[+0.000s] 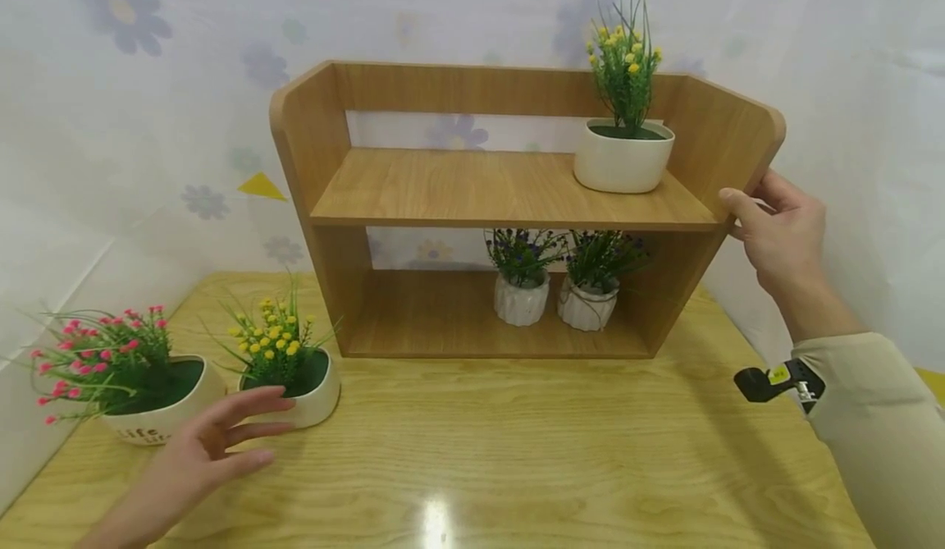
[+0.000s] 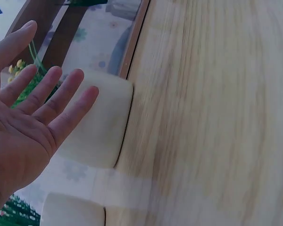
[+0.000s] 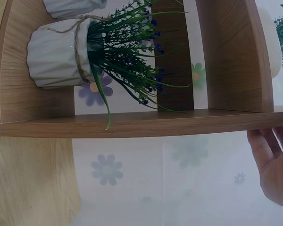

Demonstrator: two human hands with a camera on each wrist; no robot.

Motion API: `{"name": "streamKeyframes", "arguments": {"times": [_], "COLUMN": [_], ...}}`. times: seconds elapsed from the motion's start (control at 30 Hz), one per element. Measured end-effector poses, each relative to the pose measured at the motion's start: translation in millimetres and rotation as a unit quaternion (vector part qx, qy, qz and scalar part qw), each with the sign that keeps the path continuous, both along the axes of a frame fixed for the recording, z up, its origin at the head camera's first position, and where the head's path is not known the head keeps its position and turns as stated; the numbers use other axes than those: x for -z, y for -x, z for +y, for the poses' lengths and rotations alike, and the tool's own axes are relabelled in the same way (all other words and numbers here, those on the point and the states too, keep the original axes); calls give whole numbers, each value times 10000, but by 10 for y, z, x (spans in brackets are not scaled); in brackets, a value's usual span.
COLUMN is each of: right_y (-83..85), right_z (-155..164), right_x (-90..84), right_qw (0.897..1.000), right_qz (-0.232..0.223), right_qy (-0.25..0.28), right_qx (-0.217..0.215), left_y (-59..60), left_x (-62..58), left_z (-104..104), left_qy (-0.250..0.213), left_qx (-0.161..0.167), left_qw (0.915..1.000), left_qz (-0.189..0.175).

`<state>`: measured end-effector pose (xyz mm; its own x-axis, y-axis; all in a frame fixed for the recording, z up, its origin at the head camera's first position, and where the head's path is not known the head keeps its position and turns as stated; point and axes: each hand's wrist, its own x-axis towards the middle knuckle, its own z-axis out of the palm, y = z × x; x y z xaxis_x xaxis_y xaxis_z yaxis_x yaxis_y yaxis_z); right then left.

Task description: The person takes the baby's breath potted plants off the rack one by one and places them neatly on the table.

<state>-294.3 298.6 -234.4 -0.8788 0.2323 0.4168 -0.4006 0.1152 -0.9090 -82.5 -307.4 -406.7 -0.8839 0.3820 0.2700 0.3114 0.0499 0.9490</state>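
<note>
Pink-flowered pot [image 1: 158, 405]: we saw it at the table's far left corner, just beside the yellow one.
Left hand [image 1: 210, 450]: our fingers were spread and nearly straight, holding nothing, tips at the near wall of the yellow-flowered pot [image 1: 306, 389]; contact was hard to tell.
Yellow-flowered pot position: on the wooden table [image 1: 517, 450], left of the shelf's foot.
Wooden shelf unit [image 1: 502, 196]: upper board bare on its left, a second yellow plant's pot [image 1: 623, 159] at its right end; two small purple-flowered pots [image 1: 557, 299] below.
Right hand [image 1: 778, 233]: our fingers curled round the unit's right side panel, steadying it.
Risk: we judged a quick push could tip the pot toward the pink one, or its stems could snag the shelf edge.
Room: open tabletop lay in front; the left wall stood close.
</note>
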Motion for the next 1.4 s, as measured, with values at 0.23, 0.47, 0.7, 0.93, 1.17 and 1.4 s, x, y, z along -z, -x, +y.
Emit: {"name": "streamKeyframes", "arguments": {"times": [0.23, 0.47, 0.7, 0.93, 1.17, 1.4], "right_y": [1, 12, 10, 6, 8, 1], "right_z": [-9, -20, -18, -9, -32, -33], "right_x": [-4, 8, 20, 16, 21, 19], "right_qw": [9999, 9993, 9999, 9998, 9998, 9995], "right_qz": [-11, 222, 171, 180, 215, 289], "right_qy": [-157, 280, 11, 9, 9, 12], "right_qx": [40, -126, 4, 6, 22, 93], "left_y": [112, 246, 367, 493, 626, 754], "left_x": [-61, -195, -305, -407, -541, -745], "left_z": [235, 502, 754, 993, 1214, 1428], "left_qy": [-170, 90, 17, -240, -381, -343], "left_qx": [194, 14, 103, 222, 240, 124], "left_qw": [9996, 9995, 9994, 9993, 9990, 9989], "left_qz": [-111, -311, -321, -167, 83, 306]}}
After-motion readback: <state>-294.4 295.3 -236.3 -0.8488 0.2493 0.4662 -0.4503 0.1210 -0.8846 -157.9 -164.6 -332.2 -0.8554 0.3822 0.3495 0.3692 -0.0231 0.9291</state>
